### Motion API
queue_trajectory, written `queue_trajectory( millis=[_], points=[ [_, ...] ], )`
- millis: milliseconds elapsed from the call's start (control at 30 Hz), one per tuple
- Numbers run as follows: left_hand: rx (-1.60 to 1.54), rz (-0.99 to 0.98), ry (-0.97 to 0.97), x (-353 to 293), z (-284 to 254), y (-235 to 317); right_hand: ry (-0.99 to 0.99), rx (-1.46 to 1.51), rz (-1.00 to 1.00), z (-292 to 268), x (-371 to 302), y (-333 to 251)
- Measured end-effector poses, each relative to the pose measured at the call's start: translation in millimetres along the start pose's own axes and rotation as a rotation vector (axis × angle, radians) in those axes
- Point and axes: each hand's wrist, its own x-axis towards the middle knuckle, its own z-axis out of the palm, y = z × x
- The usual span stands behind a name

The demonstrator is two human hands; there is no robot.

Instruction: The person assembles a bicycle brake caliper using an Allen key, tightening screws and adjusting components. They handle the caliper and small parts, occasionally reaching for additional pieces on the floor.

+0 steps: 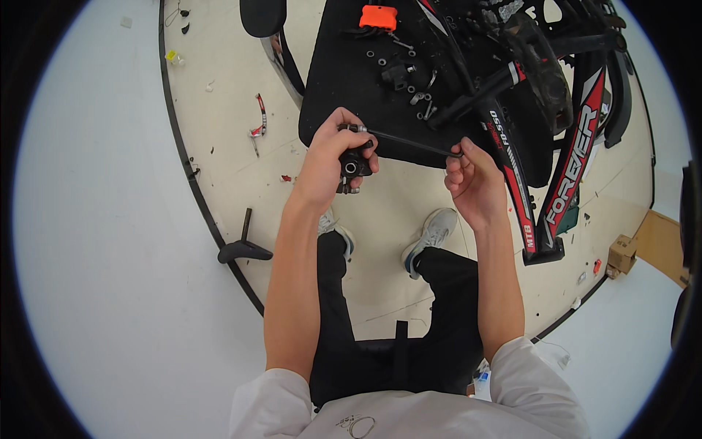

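Note:
In front of the chair seat's near edge, my left hand is closed around a small black metal bike part, which looks like a disc brake caliper. It has a round recess in its face and silver bolts at its ends. My right hand pinches the bent end of a long black hex key. The key runs across to the left, and its far tip meets the bolt at the top of the part, beside my left thumb. My left fingers hide much of the part, so I cannot tell how deep the tip sits.
A black office chair seat carries a black and red bicycle frame, an orange case, and loose bolts and nuts. A saddle and a red lever-like piece lie on the floor. Cardboard boxes stand right.

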Motion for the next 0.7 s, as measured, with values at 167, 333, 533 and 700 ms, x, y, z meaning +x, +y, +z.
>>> queue_trajectory(
  millis=[167,333,533,700],
  points=[
    [0.066,0.051,-0.044,-3.0,4.4,4.0,0.030,0.076,0.050,-4.8,0.7,-1.8],
    [0.095,0.120,-0.037,-4.7,10.0,1.2,0.034,0.155,0.120,-10.8,2.4,-2.8],
    [0.131,0.132,-0.041,-3.0,10.9,0.9,0.010,0.080,0.020,-8.3,1.6,-7.5],
    [0.031,0.040,-0.025,3.2,16.7,-4.8,0.054,-0.033,-0.157,9.5,2.9,-1.9]
  ],
)
